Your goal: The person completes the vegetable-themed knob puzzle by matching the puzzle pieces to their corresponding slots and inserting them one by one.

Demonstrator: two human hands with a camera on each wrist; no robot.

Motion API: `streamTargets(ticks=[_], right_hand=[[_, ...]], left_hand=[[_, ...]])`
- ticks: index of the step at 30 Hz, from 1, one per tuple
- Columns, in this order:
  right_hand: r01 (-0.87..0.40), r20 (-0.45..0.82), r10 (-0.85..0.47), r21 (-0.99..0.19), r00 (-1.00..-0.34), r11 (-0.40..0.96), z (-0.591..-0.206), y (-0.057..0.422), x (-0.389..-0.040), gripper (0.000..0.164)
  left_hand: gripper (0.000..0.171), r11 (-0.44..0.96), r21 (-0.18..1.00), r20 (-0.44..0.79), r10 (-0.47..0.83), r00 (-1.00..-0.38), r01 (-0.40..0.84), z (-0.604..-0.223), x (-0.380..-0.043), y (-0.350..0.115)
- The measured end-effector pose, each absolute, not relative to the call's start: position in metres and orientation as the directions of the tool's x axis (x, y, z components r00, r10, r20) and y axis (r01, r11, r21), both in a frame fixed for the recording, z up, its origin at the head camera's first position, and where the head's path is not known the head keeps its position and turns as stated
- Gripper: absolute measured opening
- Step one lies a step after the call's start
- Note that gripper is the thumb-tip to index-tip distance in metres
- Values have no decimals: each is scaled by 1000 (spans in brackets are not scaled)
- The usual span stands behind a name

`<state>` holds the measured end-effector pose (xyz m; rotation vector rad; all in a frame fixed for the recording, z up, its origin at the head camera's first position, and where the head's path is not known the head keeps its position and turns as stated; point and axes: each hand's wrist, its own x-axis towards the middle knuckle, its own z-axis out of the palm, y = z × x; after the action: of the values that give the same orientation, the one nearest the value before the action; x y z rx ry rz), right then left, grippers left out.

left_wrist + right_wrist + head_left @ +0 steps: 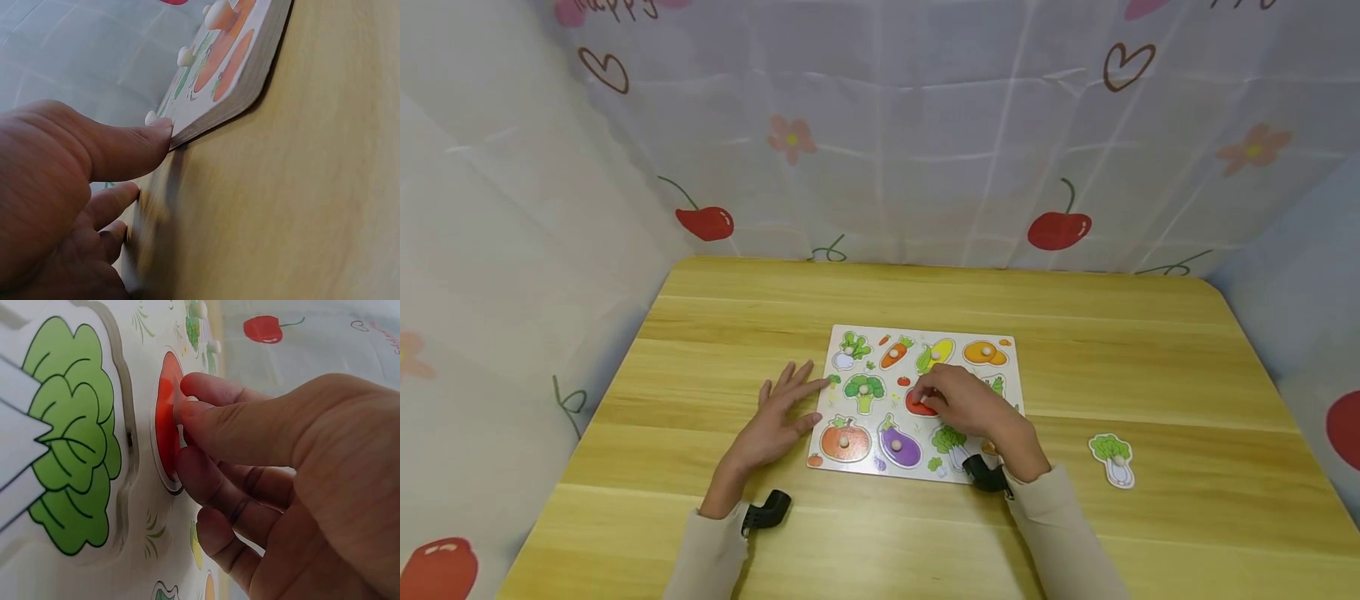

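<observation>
A wooden vegetable puzzle board (830, 412) lies flat on the table. With thumb and index finger my right hand (970, 404) pinches the knob of the red tomato piece (166, 434), which sits in or right at its place in the board; whether it is fully seated I cannot tell. My left hand (775, 429) is spread at the board's left edge, and its thumb touches the edge in the left wrist view. Below my right wrist is a recess printed with a bok choy (72, 437). The loose bok choy piece (1112, 458) lies on the table to the right.
Knobbed pieces on the board include a broccoli (864, 392), a pumpkin (846, 442), an eggplant (900, 446), a carrot (895, 353) and a corn (935, 356). The wooden table (685, 367) meets a printed curtain (917, 183) at the back.
</observation>
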<state>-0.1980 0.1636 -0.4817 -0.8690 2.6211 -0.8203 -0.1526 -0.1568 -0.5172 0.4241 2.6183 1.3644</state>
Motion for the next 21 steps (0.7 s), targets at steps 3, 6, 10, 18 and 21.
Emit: streamTargets(ticks=[3,6,10,18,21], right_hand=[[-462,-69,-610,-588,-789,664,-483,164,-198,14],[-463,-69,-609,-585,-790,666,-483,164,-198,15],[-444,-85,-600,-593,-795,672,-480,165,-197,16],[-351,-122,-532,-626,-838,696,-469,175,-198,19],[-351,-104,-525,-632,-845,691,-466,185,-199,21]], left_hand=[[52,544,821,-10,322,-947,176,-518,-153,-157],[52,543,821,-8,322,-947,178,-518,-152,-157],[52,542,821,-6,322,-947,179,-517,-152,-157],[52,543,819,-3,324,-946,183,-516,-152,-157],[52,543,820,-7,324,-946,180,-516,-152,-156]])
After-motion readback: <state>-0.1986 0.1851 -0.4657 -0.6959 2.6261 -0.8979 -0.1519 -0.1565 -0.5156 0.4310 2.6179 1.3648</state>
